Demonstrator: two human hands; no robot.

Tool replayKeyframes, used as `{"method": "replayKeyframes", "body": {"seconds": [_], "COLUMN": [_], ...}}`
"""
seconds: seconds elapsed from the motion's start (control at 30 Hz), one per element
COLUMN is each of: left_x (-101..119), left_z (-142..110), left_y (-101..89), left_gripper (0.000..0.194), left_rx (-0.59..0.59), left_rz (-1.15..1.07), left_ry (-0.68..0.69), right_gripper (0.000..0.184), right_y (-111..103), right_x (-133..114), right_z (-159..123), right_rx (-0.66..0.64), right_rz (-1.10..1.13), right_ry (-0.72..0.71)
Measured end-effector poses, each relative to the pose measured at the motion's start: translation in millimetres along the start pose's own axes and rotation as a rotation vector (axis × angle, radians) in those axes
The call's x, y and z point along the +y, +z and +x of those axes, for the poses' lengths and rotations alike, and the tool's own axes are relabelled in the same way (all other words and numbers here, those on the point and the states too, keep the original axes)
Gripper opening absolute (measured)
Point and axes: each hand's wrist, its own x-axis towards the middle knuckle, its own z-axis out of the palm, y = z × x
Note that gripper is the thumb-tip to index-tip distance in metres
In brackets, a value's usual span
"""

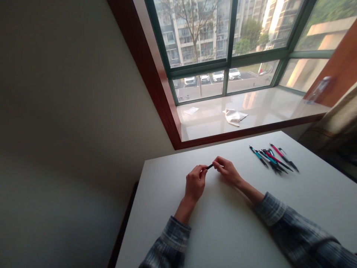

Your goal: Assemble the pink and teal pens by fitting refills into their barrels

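Both my hands meet over the white table (223, 230) and hold one small dark pen (209, 166) between them. My left hand (195, 183) is curled, its fingertips pinching the pen's left end. My right hand (227, 170) is closed on the pen's right end, which its fingers hide. A pile of several pens (272, 157), teal, red and black, lies on the table to the right of my hands, untouched.
A marble window sill (251, 119) runs behind the table, with a crumpled white cloth (234, 116), a small clear wrapper (191, 110) and a plastic bottle (319, 89) on it. A dark-red window frame (156, 82) and a grey wall stand at left.
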Motion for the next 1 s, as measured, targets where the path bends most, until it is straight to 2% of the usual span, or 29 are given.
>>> {"method": "replayKeyframes", "body": {"seconds": [0.2,0.37,0.57,0.73,1.0], "left_x": [1.2,0.6,1.2,-3.3,-3.3], "left_z": [1.2,1.1,-1.0,-0.2,-0.4], "left_y": [-0.7,0.7,5.8,7.7,7.4], "left_gripper": [0.014,0.02,0.024,0.026,0.028], "left_rx": [0.012,0.027,0.003,0.016,-0.023], "left_rz": [-0.018,-0.044,-0.096,-0.193,-0.237], "left_ry": [-0.038,-0.131,-0.161,-0.209,-0.206], "right_gripper": [0.033,0.024,0.032,0.043,0.047], "right_y": [-0.1,-1.3,-4.3,-5.3,-5.1], "right_x": [1.0,1.2,-0.3,-1.6,0.6], "right_z": [-1.7,-3.1,-0.9,0.3,0.5], "right_rx": [-0.002,-0.041,0.005,-0.006,0.011], "right_rz": [0.058,0.156,0.244,0.372,0.386], "right_ry": [0.013,-0.005,0.035,0.072,0.122]}}
